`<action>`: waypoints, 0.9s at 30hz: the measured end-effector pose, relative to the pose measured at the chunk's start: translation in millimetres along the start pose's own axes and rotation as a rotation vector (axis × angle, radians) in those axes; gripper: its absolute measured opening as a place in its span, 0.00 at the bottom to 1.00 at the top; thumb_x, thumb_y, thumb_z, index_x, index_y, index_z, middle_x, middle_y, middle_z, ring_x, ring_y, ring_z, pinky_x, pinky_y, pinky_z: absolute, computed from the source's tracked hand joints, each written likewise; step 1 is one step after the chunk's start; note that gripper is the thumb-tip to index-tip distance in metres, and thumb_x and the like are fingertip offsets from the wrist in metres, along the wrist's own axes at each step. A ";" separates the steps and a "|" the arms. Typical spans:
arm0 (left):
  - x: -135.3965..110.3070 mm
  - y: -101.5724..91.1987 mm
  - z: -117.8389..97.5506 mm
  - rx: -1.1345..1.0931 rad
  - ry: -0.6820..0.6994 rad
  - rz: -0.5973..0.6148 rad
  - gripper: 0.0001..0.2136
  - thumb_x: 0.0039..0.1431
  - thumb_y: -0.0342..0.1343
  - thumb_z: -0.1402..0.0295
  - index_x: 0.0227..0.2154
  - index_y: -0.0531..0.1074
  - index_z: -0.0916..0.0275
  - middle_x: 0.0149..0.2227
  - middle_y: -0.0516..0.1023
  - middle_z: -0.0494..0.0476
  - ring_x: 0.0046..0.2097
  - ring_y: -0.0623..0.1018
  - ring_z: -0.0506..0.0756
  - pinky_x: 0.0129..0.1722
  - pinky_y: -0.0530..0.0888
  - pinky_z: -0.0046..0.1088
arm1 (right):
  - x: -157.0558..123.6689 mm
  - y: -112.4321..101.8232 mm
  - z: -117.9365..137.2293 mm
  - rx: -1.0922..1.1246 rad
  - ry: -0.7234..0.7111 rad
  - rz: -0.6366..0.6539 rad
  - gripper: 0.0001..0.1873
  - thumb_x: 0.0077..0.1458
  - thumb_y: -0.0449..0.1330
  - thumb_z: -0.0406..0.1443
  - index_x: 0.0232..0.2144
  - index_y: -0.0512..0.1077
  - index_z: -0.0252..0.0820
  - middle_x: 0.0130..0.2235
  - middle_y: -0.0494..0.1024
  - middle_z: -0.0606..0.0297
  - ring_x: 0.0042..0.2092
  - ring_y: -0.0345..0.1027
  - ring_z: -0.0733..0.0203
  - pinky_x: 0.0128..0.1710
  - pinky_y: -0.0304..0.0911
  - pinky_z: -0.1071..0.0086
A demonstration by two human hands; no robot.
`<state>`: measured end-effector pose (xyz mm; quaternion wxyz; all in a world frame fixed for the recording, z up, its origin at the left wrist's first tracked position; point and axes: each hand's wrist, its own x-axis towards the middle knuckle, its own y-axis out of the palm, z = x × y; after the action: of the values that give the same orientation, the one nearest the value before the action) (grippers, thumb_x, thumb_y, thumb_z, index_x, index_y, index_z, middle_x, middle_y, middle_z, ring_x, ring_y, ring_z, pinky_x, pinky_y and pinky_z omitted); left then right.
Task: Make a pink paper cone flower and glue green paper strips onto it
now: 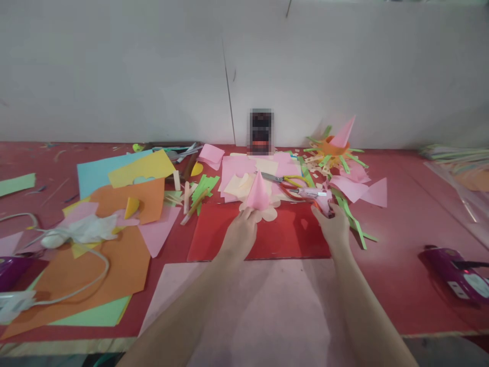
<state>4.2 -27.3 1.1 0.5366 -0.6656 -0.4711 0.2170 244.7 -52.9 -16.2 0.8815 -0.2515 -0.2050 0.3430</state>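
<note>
My left hand (242, 232) has its fingers closed at the lower edge of a pink paper cone (259, 193). The cone stands upright on a cream paper flower (269, 213) with rounded petals, over a red board (290, 237). My right hand (335, 224) is closed around the handle of a pink glue gun (314, 193), whose nozzle points left towards the cone. Just behind the glue gun lie scissors (288, 181) with yellow and red handles. How firmly my left fingers grip the cone cannot be made out.
A finished-looking paper figure (334, 145) with a pink cone and green strips stands at the back right. Coloured sheets (126, 255) and a white cable (101, 272) cover the left side. A purple power strip (456, 272) lies at the right. A blurred-out device (261, 131) leans on the wall.
</note>
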 end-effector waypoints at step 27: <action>-2.3 -8.2 -6.0 0.184 0.074 0.058 0.15 0.57 0.47 0.77 0.45 0.70 0.62 0.45 0.72 0.58 0.39 0.75 0.53 0.38 0.71 0.31 | -0.5 0.7 -2.2 0.003 -0.008 -0.009 0.28 0.38 0.60 0.50 0.37 0.71 0.36 0.36 0.72 0.57 0.35 0.62 0.58 0.39 0.59 0.64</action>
<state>4.6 -32.5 10.1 0.6060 -0.6344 -0.4097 0.2500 245.2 -53.5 -18.5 0.8826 -0.2478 -0.2090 0.3405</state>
